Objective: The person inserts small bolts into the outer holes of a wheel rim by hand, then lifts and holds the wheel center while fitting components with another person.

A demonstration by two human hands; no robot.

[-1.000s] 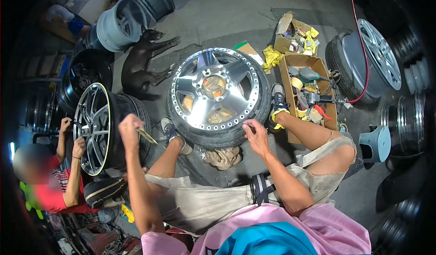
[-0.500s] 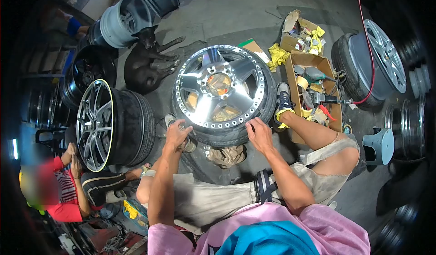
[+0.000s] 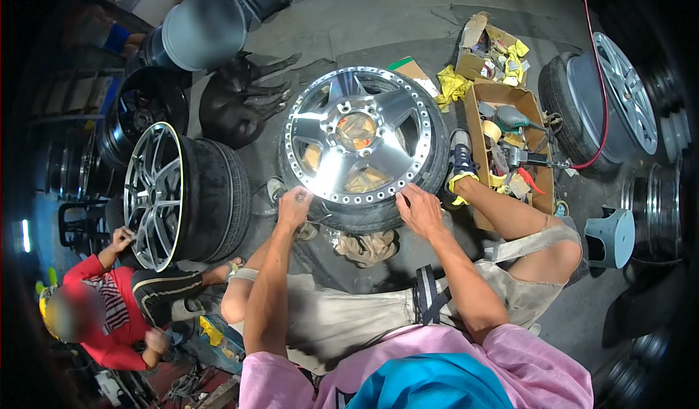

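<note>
A polished five-spoke wheel rim (image 3: 389,110) lies face up on a black tire (image 3: 357,218) between my feet. My left hand (image 3: 295,207) is at the rim's lower left edge, fingers bent together; what they may hold is too small to make out. At the lower right edge my right hand (image 3: 420,209) touches the rim with curled fingertips, and whether anything is between them is hidden. Brown crumpled material (image 3: 366,249) lies below the tire. Brown paper shows through the rim's openings.
A cardboard box of tools (image 3: 542,191) stands to the right, with a smaller box (image 3: 472,65) behind. A black dog (image 3: 231,110) lies at the upper left. Beside a standing wheel (image 3: 211,198) sits a co-worker in red (image 3: 120,300). A red hose (image 3: 604,103) and blue stool (image 3: 611,238) are right.
My left hand, raised on the left with a thin strip a second ago, has come down to the rim edge. My right hand has moved slightly onto the rim. The co-worker's hands have separated.
</note>
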